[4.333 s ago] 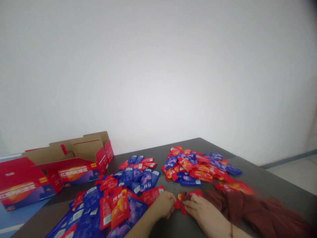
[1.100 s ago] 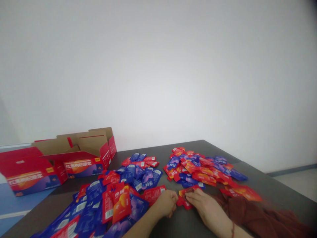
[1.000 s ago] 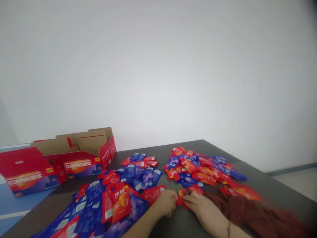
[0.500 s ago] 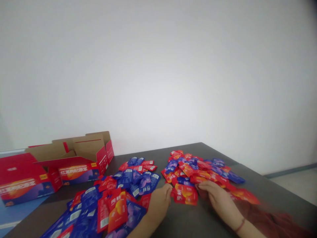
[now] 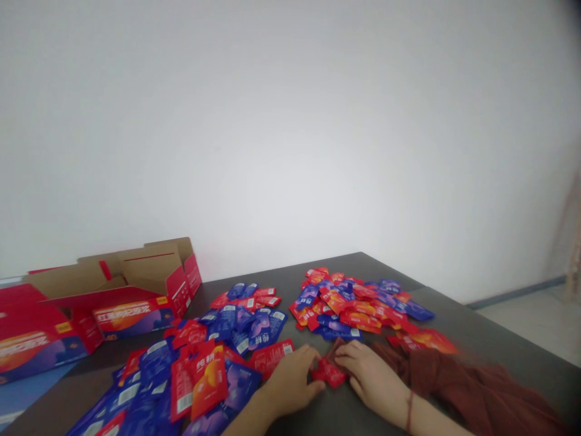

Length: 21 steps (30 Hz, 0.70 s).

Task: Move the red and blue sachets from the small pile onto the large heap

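Item: red sachet (image 5: 330, 372), likely light, limp and slick; best pinched at its edges. Your left hand (image 5: 290, 381) and right hand (image 5: 370, 375) both gripped it, near the table (image 5: 490, 357) front.

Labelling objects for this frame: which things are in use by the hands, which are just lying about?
In use:
left hand
right hand
red sachet pinched between both

Lying about:
left sachet pile
far sachet pile
open red carton
dark red cloth
table
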Each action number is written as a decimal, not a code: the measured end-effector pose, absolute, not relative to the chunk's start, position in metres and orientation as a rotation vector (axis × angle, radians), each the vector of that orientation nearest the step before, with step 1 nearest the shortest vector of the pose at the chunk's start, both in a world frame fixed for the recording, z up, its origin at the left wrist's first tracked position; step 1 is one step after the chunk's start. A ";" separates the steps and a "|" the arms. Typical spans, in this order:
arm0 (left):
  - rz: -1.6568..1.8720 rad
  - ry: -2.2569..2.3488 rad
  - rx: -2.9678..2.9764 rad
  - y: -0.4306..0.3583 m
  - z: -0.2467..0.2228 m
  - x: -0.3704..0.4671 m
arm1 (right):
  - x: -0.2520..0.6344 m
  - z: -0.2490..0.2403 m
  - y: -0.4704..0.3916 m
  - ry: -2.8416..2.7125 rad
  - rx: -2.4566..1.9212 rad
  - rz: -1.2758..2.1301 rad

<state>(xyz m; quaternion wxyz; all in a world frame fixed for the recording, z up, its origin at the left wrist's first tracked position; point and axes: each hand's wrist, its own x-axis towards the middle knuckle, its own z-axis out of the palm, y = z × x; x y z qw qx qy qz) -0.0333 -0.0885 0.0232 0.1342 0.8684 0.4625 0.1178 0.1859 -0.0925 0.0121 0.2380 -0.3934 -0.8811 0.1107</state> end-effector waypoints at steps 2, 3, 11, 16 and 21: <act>0.319 1.336 2.423 -0.086 0.023 -0.033 | 0.178 0.010 -0.093 -2.469 -1.017 0.298; 0.304 1.329 2.390 -0.084 0.024 -0.033 | 0.174 0.008 -0.093 -2.504 -0.965 0.306; 0.277 1.329 2.243 -0.078 0.024 -0.035 | 0.179 -0.001 -0.086 -2.506 -0.950 0.292; 0.248 1.326 2.229 -0.075 0.023 -0.036 | 0.197 0.001 -0.066 -2.425 -1.323 0.214; 0.277 1.373 2.275 -0.077 0.023 -0.031 | 0.177 0.006 -0.079 -2.473 -1.190 0.231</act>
